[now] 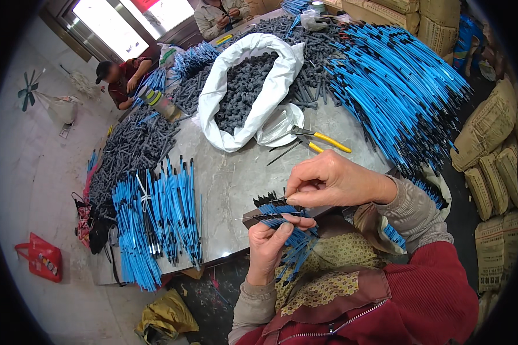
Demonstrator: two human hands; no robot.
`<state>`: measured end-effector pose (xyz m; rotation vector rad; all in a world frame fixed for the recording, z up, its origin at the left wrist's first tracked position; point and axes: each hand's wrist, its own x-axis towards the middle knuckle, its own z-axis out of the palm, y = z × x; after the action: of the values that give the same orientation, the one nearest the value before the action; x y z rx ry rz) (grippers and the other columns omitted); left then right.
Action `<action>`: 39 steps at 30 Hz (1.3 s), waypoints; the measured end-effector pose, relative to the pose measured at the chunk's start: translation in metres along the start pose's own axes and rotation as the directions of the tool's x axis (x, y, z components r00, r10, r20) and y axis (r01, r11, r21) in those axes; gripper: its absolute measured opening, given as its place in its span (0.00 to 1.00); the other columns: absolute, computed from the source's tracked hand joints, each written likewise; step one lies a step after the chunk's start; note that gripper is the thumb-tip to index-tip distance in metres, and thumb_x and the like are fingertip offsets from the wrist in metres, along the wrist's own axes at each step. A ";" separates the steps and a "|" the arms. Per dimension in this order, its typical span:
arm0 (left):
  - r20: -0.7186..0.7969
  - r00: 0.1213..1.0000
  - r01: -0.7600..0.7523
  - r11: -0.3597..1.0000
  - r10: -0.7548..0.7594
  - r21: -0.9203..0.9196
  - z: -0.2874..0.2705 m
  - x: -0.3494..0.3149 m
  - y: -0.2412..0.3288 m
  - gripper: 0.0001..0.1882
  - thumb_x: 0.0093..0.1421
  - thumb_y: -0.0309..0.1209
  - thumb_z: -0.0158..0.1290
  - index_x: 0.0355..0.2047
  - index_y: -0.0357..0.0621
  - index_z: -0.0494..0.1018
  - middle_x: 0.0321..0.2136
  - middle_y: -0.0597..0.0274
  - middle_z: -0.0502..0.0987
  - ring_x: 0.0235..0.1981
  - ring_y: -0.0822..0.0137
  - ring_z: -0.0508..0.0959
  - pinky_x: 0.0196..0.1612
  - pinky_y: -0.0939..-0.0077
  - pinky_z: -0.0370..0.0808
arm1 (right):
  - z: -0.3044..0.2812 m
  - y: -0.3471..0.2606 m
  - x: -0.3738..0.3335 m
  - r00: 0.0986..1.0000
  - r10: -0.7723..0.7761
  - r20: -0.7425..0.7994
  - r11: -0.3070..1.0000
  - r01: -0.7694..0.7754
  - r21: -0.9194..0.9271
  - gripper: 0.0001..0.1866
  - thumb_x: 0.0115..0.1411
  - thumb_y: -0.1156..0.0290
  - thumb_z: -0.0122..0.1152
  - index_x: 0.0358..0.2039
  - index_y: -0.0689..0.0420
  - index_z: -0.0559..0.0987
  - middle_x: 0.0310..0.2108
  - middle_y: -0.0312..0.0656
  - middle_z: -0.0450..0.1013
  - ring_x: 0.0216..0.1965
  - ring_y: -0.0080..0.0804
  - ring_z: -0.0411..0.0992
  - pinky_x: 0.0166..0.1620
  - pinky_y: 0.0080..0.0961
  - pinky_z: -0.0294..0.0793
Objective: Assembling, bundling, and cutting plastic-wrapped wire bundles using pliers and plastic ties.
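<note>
My left hand (266,241) is closed around a bundle of thin blue rods with black ends (296,248), held over my lap at the table's near edge. A thin pale wire or tie (245,218) sticks out to the left across the bundle. Just above the bundle, my right hand (334,181) is closed in a pinch at the black ends. What lies between its fingertips is thin and partly hidden; it may be the same wire. Yellow-handled pliers (328,142) lie on the grey table (230,184) beyond my right hand.
A white sack (209,112) of dark plastic pieces stands mid-table amid loose pieces (138,138). Blue rods form a large pile (397,92) at right and bundles (133,230) at left. Two people (121,83) sit at the far side. Brown sacks (489,126) are stacked at right.
</note>
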<state>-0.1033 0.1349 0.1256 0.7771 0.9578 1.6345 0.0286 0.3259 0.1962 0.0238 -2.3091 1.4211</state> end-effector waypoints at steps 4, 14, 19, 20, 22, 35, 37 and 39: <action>0.000 1.000 0.018 1.000 -0.018 -0.003 0.003 -0.001 0.003 0.12 0.68 0.28 0.54 0.46 0.32 0.76 0.43 0.42 0.81 0.46 0.55 0.82 0.52 0.62 0.79 | 0.003 -0.001 0.000 1.000 -0.002 0.013 0.999 0.001 0.032 0.09 0.60 0.76 0.64 0.41 0.61 0.82 0.20 0.33 0.71 0.21 0.16 0.67 0.25 0.19 0.64; 0.021 1.000 0.022 0.998 -0.023 0.062 0.005 -0.001 0.006 0.12 0.67 0.28 0.52 0.47 0.32 0.74 0.45 0.36 0.79 0.49 0.47 0.81 0.52 0.54 0.80 | 0.011 0.009 -0.005 0.988 -0.144 -0.058 0.990 0.143 -0.015 0.14 0.64 0.74 0.54 0.49 0.57 0.80 0.23 0.43 0.77 0.22 0.31 0.76 0.28 0.26 0.74; 0.027 0.999 0.020 0.996 -0.023 0.092 0.006 -0.001 0.006 0.13 0.67 0.28 0.52 0.48 0.32 0.74 0.45 0.36 0.79 0.50 0.47 0.80 0.53 0.55 0.79 | 0.009 0.007 -0.005 0.994 -0.103 -0.040 0.995 0.103 -0.002 0.14 0.64 0.73 0.54 0.49 0.58 0.80 0.24 0.44 0.78 0.22 0.31 0.77 0.28 0.26 0.74; 0.022 1.000 0.013 0.995 -0.015 0.094 0.007 -0.001 0.006 0.13 0.67 0.28 0.52 0.48 0.32 0.74 0.45 0.36 0.79 0.50 0.47 0.80 0.53 0.55 0.79 | 0.009 0.006 -0.004 0.995 -0.096 -0.037 0.995 0.096 0.002 0.13 0.64 0.73 0.54 0.48 0.58 0.80 0.24 0.44 0.78 0.23 0.31 0.77 0.29 0.26 0.74; 0.013 1.000 -0.003 0.995 0.001 0.098 0.007 -0.002 0.005 0.13 0.67 0.28 0.53 0.47 0.32 0.74 0.45 0.37 0.80 0.50 0.47 0.80 0.53 0.55 0.79 | 0.010 0.005 -0.003 0.995 -0.089 -0.034 0.996 0.090 0.007 0.13 0.65 0.73 0.53 0.48 0.58 0.79 0.25 0.44 0.78 0.23 0.31 0.77 0.29 0.26 0.74; -0.007 0.999 0.038 0.993 -0.038 0.113 0.007 -0.003 0.008 0.13 0.66 0.27 0.53 0.47 0.32 0.74 0.45 0.37 0.80 0.49 0.49 0.81 0.53 0.55 0.79 | 0.009 0.002 0.002 0.999 -0.054 -0.004 0.997 0.054 0.057 0.13 0.66 0.71 0.57 0.49 0.61 0.79 0.24 0.41 0.77 0.24 0.26 0.75 0.30 0.24 0.73; 0.005 1.000 0.025 0.992 -0.026 0.127 0.007 -0.003 0.007 0.12 0.66 0.27 0.53 0.47 0.33 0.75 0.45 0.37 0.80 0.48 0.49 0.81 0.52 0.56 0.79 | 0.005 -0.002 0.003 0.997 -0.002 0.079 0.999 -0.002 0.051 0.14 0.66 0.72 0.59 0.51 0.61 0.79 0.25 0.37 0.77 0.24 0.19 0.72 0.30 0.21 0.70; 0.011 1.000 0.019 0.991 -0.021 0.133 0.006 -0.004 0.007 0.12 0.66 0.27 0.52 0.46 0.33 0.75 0.44 0.37 0.80 0.48 0.49 0.81 0.52 0.56 0.80 | 0.002 -0.002 0.005 0.995 0.000 0.095 1.000 -0.003 0.031 0.14 0.66 0.71 0.60 0.51 0.60 0.79 0.24 0.36 0.76 0.23 0.19 0.71 0.29 0.21 0.70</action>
<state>-0.1001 0.1318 0.1341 0.8638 1.0704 1.5584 0.0235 0.3240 0.1992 0.1014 -2.3634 1.4865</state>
